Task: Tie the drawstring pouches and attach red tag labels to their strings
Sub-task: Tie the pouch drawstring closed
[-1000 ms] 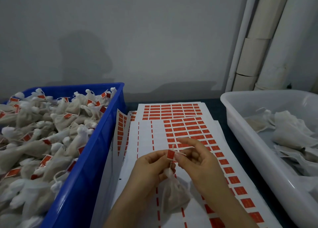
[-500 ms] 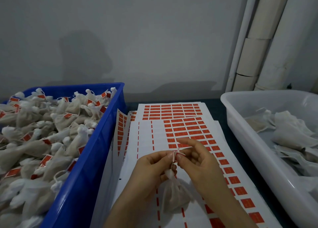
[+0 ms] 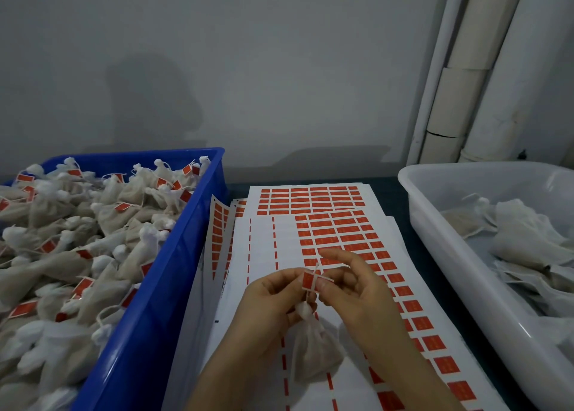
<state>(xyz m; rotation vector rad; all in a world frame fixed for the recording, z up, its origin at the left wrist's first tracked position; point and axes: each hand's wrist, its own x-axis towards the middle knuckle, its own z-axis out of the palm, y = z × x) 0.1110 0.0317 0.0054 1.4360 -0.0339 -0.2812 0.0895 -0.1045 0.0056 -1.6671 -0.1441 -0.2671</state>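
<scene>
Hands (image 3: 313, 289) pinching red tag (image 3: 309, 280), bins flanking

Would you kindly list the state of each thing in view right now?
Pouch: tied shut, hanging below the hands.
Red tag: pinched on the string, between both hands.
Left hand: grip shut on tag.
Right hand: grip shut on tag.
Blue bin: heaped with tagged pouches.
White bin: holds untagged pouches.
Label sheets: partly stripped.
</scene>
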